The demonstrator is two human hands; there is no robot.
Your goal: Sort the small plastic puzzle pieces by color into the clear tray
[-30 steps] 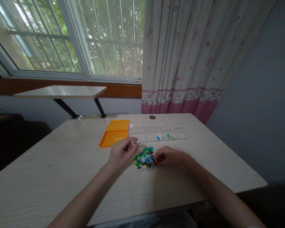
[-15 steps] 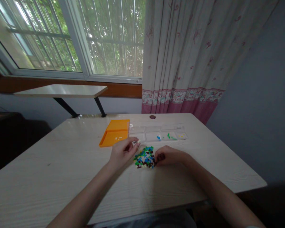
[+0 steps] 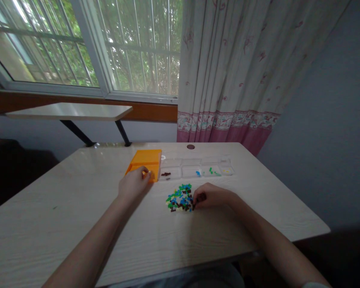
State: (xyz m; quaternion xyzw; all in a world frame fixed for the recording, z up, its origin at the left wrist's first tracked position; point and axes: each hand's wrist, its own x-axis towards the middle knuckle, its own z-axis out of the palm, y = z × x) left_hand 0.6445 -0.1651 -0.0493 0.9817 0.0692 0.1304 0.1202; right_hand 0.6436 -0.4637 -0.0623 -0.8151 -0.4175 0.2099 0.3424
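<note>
My left hand [image 3: 134, 182] is over the near part of the orange tray [image 3: 147, 156], its thumb and finger pinched on a small white building brick that is mostly hidden. Right of the tray, a clear compartment box [image 3: 192, 163] holds small brown bricks [image 3: 166, 174], blue bricks [image 3: 198, 173], green bricks [image 3: 213, 171] and yellow bits in separate compartments. A loose pile of mixed bricks [image 3: 180, 198] lies on the table in front of it. At the pile's right edge, my right hand [image 3: 211, 195] is curled closed around dark brown bricks [image 3: 201, 197].
The pale wooden table [image 3: 78, 208] runs up to the wall under a barred window. A raised white shelf [image 3: 72, 111] on black legs stands at the back left. Behind the table hangs a patterned curtain [image 3: 228, 80], and a round cable hole [image 3: 191, 147] is near the back edge.
My left hand has moved left from above the pile to the orange tray, uncovering the brown bricks in the clear box. My right hand stays by the pile. The view has shifted slightly.
</note>
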